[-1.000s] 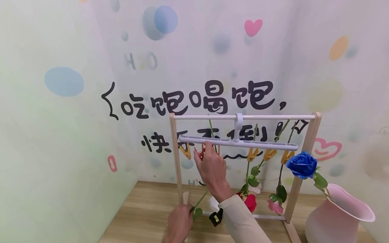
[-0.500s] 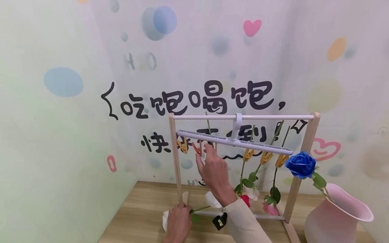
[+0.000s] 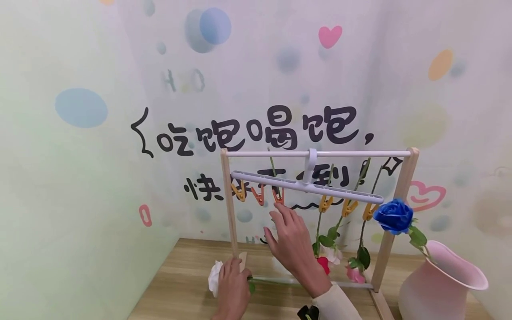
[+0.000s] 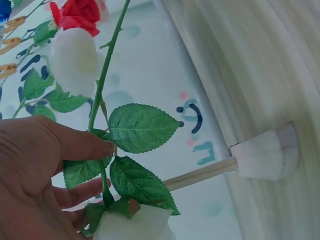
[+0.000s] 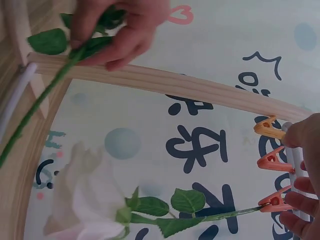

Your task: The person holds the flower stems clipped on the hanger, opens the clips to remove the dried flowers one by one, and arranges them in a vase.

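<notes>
My left hand (image 3: pixel 233 284) pinches the stem of a white rose (image 3: pixel 214 279) near its leaves, low beside the rack's left post. In the left wrist view, thumb and fingers close on that stem just above the bloom (image 4: pixel 135 225). My right hand (image 3: pixel 294 244) has its fingers spread just below a red-orange clip (image 3: pixel 278 195) on the pale hanger (image 3: pixel 272 179), holding nothing. Another white rose (image 5: pixel 90 205) hangs upside down from that clip. Left of it are a second red-orange clip (image 3: pixel 259 195) and a yellow clip (image 3: pixel 240 192), neither gripping a stem.
The hanger tilts down rightward from the wooden rack (image 3: pixel 230 209). On its right side, yellow clips (image 3: pixel 326 203) hold upside-down roses, including a red one (image 3: pixel 323 265) and a pink one (image 3: pixel 355 274). A pink vase (image 3: pixel 436 289) with a blue rose (image 3: pixel 394 216) stands at right.
My right hand has come away from the red-orange clip and moved down and right, its fingers spreading. The hanger's left end has risen. The left hand's rose has swung, its stem now nearly level.
</notes>
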Available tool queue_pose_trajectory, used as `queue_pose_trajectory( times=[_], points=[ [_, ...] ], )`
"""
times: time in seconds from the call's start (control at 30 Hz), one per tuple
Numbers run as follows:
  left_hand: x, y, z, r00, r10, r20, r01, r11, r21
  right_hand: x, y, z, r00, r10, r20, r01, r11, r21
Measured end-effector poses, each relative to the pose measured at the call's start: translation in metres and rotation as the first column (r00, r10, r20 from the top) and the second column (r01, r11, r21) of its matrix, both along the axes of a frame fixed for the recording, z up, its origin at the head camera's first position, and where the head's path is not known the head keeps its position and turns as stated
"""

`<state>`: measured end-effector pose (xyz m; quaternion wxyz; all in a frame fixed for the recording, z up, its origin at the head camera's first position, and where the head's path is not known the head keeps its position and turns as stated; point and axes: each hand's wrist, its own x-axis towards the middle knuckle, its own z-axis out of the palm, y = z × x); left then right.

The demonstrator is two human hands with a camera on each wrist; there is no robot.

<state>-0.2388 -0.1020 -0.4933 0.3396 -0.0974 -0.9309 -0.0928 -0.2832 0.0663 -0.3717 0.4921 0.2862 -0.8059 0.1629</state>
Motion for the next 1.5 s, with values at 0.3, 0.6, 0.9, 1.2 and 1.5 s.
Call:
queue_pose_trajectory(
  times=[0.3,0.6,0.9,1.2,1.5],
  points=[
    [0.008,-0.004,0.016,0.998,-0.053,-0.019,0.053,0.998,0.03,0.026,0.018,-0.023,0.994,0.019,0.103,-0.033,0.991,0.132],
    [0.015,0.002,0.034,0.991,-0.085,-0.106,0.091,0.995,0.044,0.037,0.03,-0.045,0.962,0.004,0.274,-0.084,0.956,0.282],
    [0.018,0.01,0.048,0.985,-0.099,-0.141,0.102,0.995,0.018,0.04,0.037,-0.06,0.913,0.047,0.405,-0.215,0.9,0.379],
    [0.026,0.023,0.056,0.984,-0.164,-0.073,0.164,0.986,-0.009,0.042,0.034,-0.062,0.915,0.123,0.385,-0.262,0.905,0.335],
    [0.028,0.033,0.059,0.976,-0.199,-0.094,0.194,0.979,-0.053,0.047,0.038,-0.06,0.916,0.146,0.375,-0.266,0.919,0.29]
  ],
)
